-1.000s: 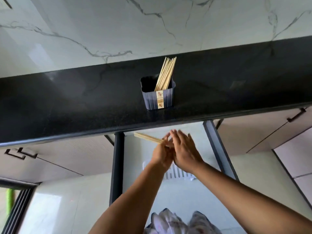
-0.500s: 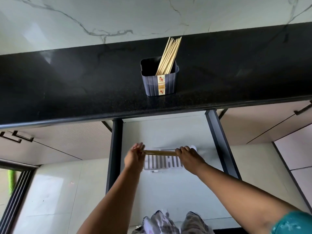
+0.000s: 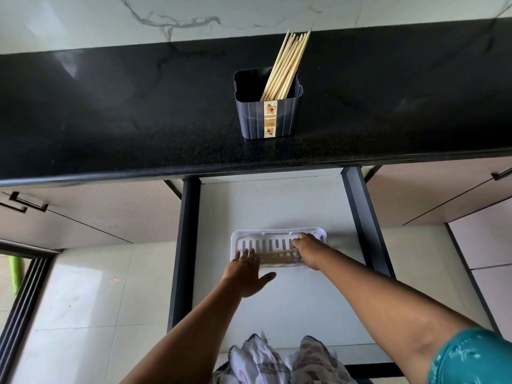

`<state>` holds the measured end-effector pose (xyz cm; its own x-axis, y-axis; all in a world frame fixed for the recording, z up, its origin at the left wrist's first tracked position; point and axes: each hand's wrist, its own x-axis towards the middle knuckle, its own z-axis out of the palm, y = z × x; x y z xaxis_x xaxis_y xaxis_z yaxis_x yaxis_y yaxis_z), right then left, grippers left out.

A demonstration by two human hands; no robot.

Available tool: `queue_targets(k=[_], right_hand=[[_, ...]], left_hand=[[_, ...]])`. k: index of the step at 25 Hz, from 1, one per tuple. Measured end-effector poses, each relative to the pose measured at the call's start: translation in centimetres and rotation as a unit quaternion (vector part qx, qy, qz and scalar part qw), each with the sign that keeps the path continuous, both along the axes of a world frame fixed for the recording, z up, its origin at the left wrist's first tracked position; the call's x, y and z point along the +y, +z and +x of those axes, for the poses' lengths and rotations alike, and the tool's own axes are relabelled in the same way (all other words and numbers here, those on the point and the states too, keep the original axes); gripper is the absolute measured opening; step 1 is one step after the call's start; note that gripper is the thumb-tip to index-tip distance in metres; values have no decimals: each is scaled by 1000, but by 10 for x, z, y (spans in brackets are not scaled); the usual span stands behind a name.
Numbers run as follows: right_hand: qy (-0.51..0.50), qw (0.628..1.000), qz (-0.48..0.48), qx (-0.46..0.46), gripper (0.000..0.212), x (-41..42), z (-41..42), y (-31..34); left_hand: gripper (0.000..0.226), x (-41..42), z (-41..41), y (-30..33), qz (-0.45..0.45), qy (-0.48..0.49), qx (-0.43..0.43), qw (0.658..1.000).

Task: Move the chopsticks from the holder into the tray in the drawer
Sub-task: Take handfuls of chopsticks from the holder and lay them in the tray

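Observation:
A dark blue holder [image 3: 267, 120] stands on the black countertop [image 3: 110, 120] with several wooden chopsticks [image 3: 288, 65] leaning in it. Below, a white slotted tray [image 3: 249, 236] lies in the open drawer [image 3: 277, 200]. A pair of chopsticks [image 3: 277, 254] lies across the tray's near part. My left hand [image 3: 245, 273] hovers flat with fingers spread over the tray's left end, holding nothing. My right hand [image 3: 307, 250] rests at the tray's right end, fingertips pinching the right end of the lying chopsticks.
Dark drawer rails [image 3: 363, 217] run along both sides of the drawer. Closed cabinet fronts with black handles [image 3: 25, 202] flank it. A marble wall [image 3: 194, 12] rises behind the counter. Patterned clothing [image 3: 277, 361] shows at the bottom edge.
Both hands have lowered the pair of chopsticks from in front of the counter edge down into the tray. The left hand has let go and opened.

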<state>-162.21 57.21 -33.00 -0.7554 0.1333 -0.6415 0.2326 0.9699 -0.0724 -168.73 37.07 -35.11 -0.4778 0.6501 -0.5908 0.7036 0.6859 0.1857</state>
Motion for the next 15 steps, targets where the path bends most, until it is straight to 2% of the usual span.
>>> queue_targets(k=[2, 9, 15], right_hand=[[-31, 999, -16, 6, 39, 4, 3, -1], [-76, 995, -61, -24, 29, 4, 19, -6], [-77, 995, -63, 23, 36, -4, 23, 1]], left_hand=[[84, -1, 0, -4, -18, -10, 13, 1000], [70, -7, 3, -14, 52, 22, 45, 997], [68, 3, 4, -3, 12, 36, 22, 999]])
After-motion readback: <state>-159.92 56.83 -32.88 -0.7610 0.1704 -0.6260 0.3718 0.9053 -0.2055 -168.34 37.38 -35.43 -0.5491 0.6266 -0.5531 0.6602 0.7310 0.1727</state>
